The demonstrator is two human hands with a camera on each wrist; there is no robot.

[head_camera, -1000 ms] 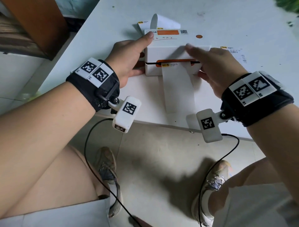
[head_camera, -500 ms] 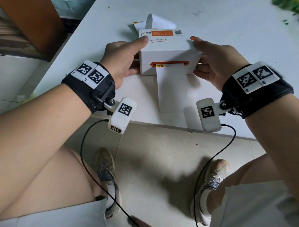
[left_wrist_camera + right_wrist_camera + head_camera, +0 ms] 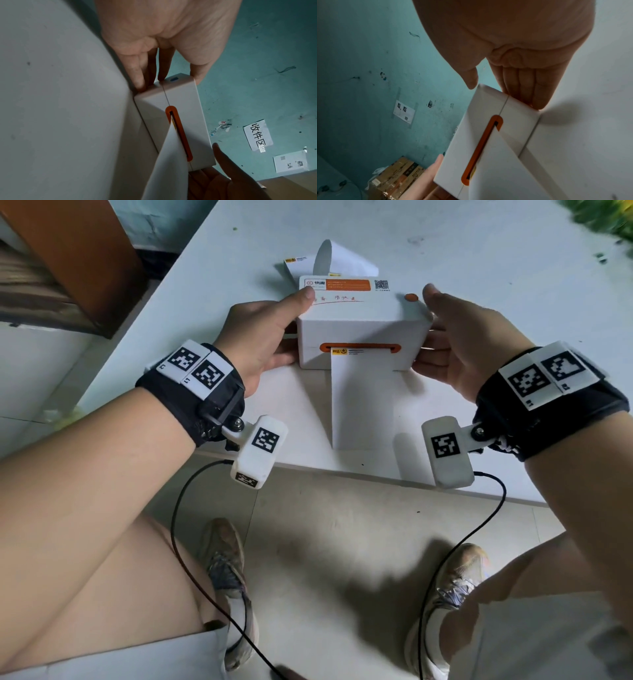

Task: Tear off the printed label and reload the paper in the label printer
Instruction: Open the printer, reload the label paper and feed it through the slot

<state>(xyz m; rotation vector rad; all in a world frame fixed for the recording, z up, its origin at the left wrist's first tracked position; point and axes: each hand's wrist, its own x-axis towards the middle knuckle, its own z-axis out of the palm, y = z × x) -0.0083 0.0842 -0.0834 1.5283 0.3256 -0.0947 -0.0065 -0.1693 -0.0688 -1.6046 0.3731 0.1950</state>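
Note:
The white label printer (image 3: 363, 326) stands on the white table (image 3: 496, 268), lid down, its orange-rimmed slot facing me. A blank white label strip (image 3: 363, 405) hangs from the slot and lies flat toward the table edge. My left hand (image 3: 263, 333) grips the printer's left side, thumb on the lid, fingers on the side wall (image 3: 142, 75). My right hand (image 3: 455, 337) lies against the right side with straight fingers (image 3: 527, 88), its thumb beside the orange button (image 3: 411, 297). The slot and strip also show in both wrist views (image 3: 178, 132) (image 3: 481, 146).
Loose printed labels and a curled sheet (image 3: 329, 258) lie just behind the printer. The table's front edge (image 3: 376, 470) runs close below the strip's end. A brown cabinet (image 3: 68, 251) stands at the left. A cardboard box (image 3: 399, 175) sits by the teal wall.
A dark gap along the printer's front one second ago has gone and the lid sits flush. My right hand moved from the lid's front edge to the right side. The left hand stayed.

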